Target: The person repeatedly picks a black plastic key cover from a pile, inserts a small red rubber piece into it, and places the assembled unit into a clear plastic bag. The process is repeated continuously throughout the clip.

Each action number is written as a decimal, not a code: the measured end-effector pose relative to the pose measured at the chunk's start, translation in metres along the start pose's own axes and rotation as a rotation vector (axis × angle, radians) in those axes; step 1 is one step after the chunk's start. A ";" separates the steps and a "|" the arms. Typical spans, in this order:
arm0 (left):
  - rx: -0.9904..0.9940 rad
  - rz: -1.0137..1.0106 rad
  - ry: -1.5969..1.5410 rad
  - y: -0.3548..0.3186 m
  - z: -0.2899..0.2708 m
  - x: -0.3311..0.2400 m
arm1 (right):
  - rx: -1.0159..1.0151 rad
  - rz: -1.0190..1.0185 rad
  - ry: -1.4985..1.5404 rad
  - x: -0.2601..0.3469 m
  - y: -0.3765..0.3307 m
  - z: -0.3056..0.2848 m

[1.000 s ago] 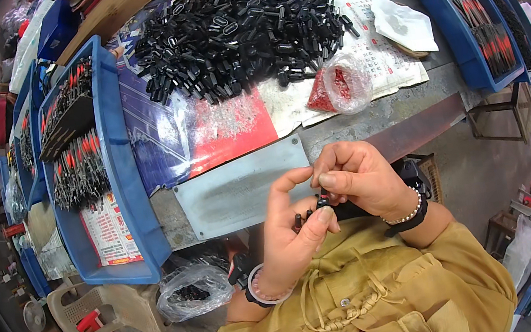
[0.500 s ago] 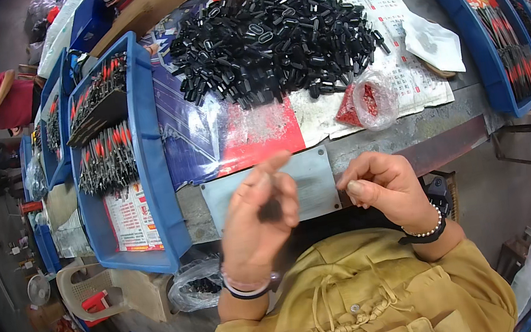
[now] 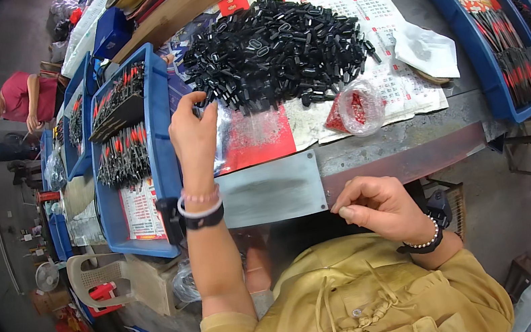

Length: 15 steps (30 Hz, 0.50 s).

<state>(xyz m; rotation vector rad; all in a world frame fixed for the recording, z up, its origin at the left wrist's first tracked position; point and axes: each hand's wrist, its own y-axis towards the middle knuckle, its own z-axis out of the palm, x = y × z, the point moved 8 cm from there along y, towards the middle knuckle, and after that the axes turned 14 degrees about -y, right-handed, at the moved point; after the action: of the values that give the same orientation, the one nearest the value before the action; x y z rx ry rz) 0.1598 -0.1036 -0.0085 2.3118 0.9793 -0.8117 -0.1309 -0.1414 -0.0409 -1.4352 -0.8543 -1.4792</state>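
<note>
My left hand (image 3: 193, 132) reaches forward over the right rim of a blue tray (image 3: 162, 146), its fingertips at the left edge of a big pile of small black plastic parts (image 3: 276, 49). I see that hand from the back, so what its fingers pinch is hidden. My right hand (image 3: 380, 207) hangs below the table edge near my lap, fingers curled with the thumb against the forefinger. Nothing shows in it. A grey metal plate (image 3: 272, 191) is fixed to the table front between my hands.
The blue tray holds rows of black and red parts (image 3: 123, 155). A clear bag of red bits (image 3: 356, 109) and a white cloth (image 3: 426, 52) lie right of the pile. Another blue tray (image 3: 488, 33) stands at the right. A person in a red top (image 3: 22, 98) sits far left.
My hands have parted. The left one went up from my lap, with a dark piece in it half a second ago, to the pile's left edge. The right one stayed low.
</note>
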 end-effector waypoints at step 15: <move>0.151 -0.015 0.123 -0.028 0.008 0.015 | 0.013 -0.111 -0.214 0.003 -0.016 -0.007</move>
<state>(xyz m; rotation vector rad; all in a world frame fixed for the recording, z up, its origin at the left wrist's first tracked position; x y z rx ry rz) 0.1442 -0.0840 -0.0299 2.5115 1.0202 -0.7810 -0.1479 -0.1419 -0.0369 -1.5782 -1.0875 -1.4151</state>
